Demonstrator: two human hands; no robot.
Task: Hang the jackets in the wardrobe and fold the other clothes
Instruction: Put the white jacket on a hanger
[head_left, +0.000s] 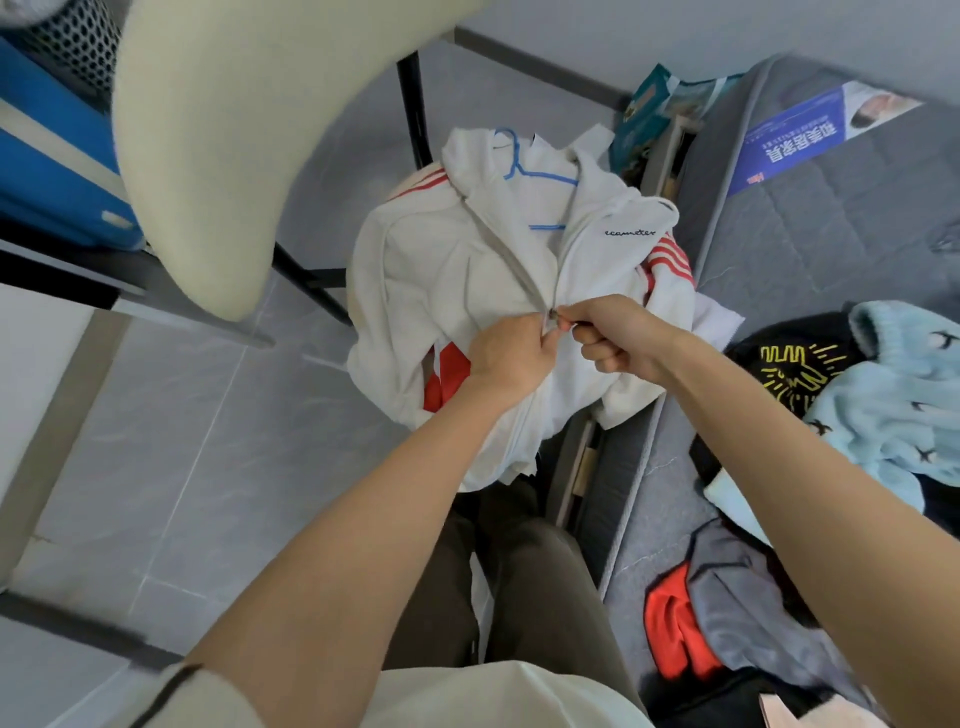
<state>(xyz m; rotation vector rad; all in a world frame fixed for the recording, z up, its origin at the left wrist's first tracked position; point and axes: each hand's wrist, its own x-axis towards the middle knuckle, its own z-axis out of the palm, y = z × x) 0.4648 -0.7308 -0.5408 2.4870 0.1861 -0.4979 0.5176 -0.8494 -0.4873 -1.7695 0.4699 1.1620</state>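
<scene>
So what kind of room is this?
Probably a bedroom. A grey mattress lies on the right with loose clothes heaped on it, and the left hand and right hand hold a white jacket on a blue hanger.

A cream short-sleeved top (498, 699), its sleeve edged by a dark band (165, 693), is worn with dark olive trousers (524, 587).

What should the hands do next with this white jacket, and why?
Probably draw the zipper pull up toward the collar. The right hand pinches it low on the white jacket, the left hand grips the fabric beside it, and the front above lies open over the blue hanger. Zipping it should help it stay on the hanger.
</scene>
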